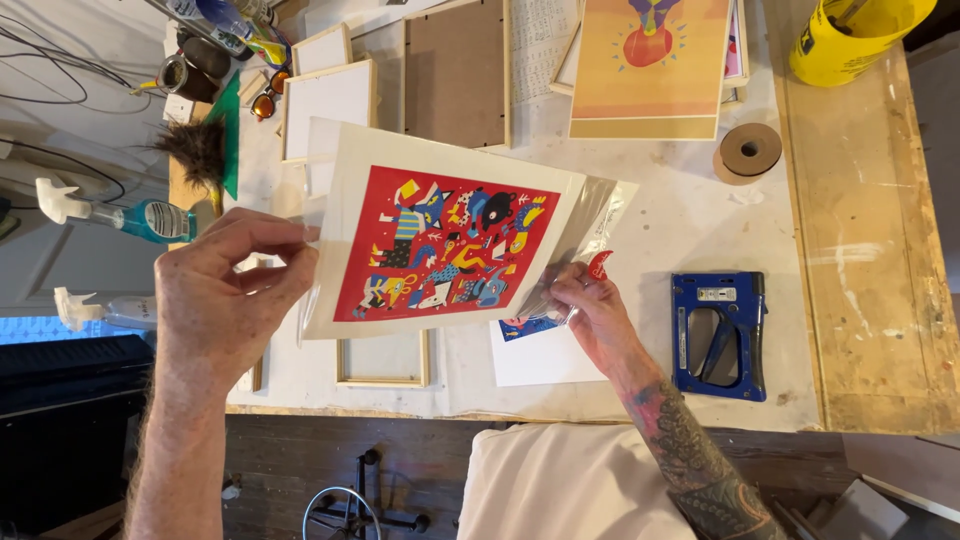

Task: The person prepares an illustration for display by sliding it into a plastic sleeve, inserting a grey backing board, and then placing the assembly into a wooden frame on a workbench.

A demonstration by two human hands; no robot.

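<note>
- The red print (447,245) in its clear sleeve (590,215) hangs between both hands, long axis 9-to-3 o'clock.
- Left hand (225,300) pinches its 9 o'clock edge; right hand (590,305) clamps the 4 o'clock corner.

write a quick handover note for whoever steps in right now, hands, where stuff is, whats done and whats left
Left hand: pinches the left edge of the clear sleeve, held above the table.
Right hand: grips the sleeve's right, open end.
Red art print: mostly inside the sleeve, tilted.
Nearby: blue staple gun to the right, tape roll, empty wooden frames, another print flat under the right hand.
Done: print almost fully sleeved.
Left: sleeve end looks unsealed; frames unfilled.
</note>
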